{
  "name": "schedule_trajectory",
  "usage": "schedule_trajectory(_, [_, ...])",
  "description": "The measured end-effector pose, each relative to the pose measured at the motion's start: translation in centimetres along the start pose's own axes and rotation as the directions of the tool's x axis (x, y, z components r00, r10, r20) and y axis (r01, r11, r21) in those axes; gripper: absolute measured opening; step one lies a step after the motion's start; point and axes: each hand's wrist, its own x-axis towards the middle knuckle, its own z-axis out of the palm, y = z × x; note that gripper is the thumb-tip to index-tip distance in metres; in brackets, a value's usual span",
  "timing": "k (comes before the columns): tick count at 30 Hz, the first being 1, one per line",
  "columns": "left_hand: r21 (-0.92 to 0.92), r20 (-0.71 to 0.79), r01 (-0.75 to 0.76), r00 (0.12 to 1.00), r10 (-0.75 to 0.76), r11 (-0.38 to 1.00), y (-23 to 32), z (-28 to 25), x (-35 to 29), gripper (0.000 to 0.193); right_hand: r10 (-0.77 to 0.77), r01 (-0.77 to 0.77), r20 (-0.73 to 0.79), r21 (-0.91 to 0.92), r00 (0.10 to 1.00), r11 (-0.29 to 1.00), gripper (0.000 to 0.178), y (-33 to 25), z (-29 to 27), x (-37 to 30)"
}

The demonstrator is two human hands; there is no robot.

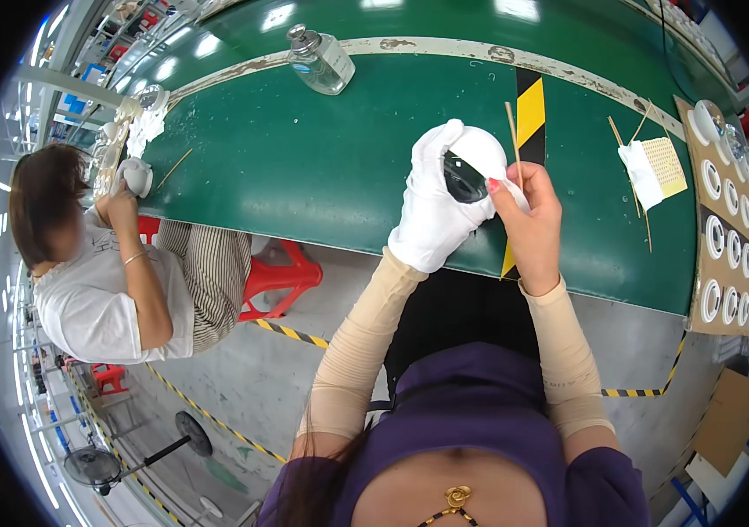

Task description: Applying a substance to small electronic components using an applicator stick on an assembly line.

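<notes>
In front of me my left hand (425, 215), in a white glove, is wrapped round a white rounded housing (482, 147) with a dark glossy face (462, 178). My bare right hand (536, 220) is at the housing's right side. Between its thumb and fingers it pinches a thin wooden stick (512, 132), which points up and away from me. A piece of white cloth (510, 195) shows by the right fingertips, against the housing. Whether that cloth is wrapped on the stick's lower end, I cannot tell.
A clear pump bottle (322, 66) stands toward the back of the green table (252, 149). On the right lie a white cloth on a yellow pad (662, 167), loose sticks, and a cardboard tray (699, 263) of white rings. At left a co-worker (120, 281) handles a white part.
</notes>
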Motion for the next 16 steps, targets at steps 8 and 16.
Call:
schedule_trajectory(8, [-0.099, 0.013, 0.071, 0.997, -0.070, 0.993, -0.1, 0.2, -0.1, 0.091, 0.020, -0.020, 0.036, -0.021, 0.999, 1.000, 0.017, 0.6, -0.5, 0.1])
schedule_trajectory(16, [-0.060, -0.004, 0.020, 1.000, -0.020, 0.998, 0.2, 0.2, 0.1, 0.092, -0.005, 0.007, 0.038, -0.039, 0.999, 0.999, 0.012, 0.3, 0.0, 0.1])
